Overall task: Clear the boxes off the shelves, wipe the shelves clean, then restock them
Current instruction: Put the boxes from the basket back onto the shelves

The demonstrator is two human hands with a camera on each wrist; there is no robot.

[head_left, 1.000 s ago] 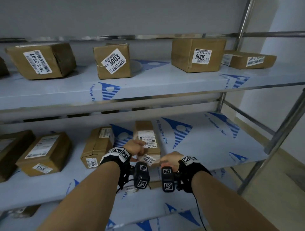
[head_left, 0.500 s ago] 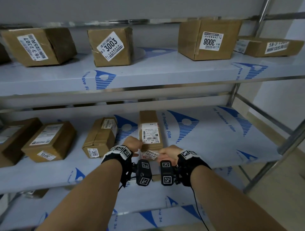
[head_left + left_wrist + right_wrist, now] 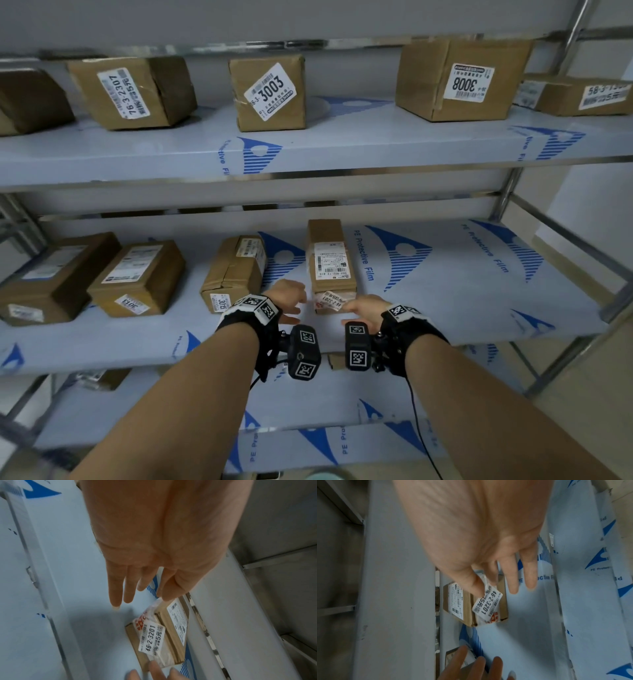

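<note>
The left hand [image 3: 287, 298] hangs with straight, spread fingers beside the near end of the long brown cardboard box labelled 46-2-3201 [image 3: 330, 263], its grip wide and holding nothing. The right hand [image 3: 363, 306] reaches the same end, fingers loosely extended, thumb by the curled white label [image 3: 487, 603]; whether it pinches the label I cannot tell. The box lies on the film-covered middle shelf [image 3: 445, 301], beside a taped brown box marked 3015 [image 3: 236, 270]. Five brown cardboard boxes stand on the upper shelf [image 3: 376, 144].
</note>
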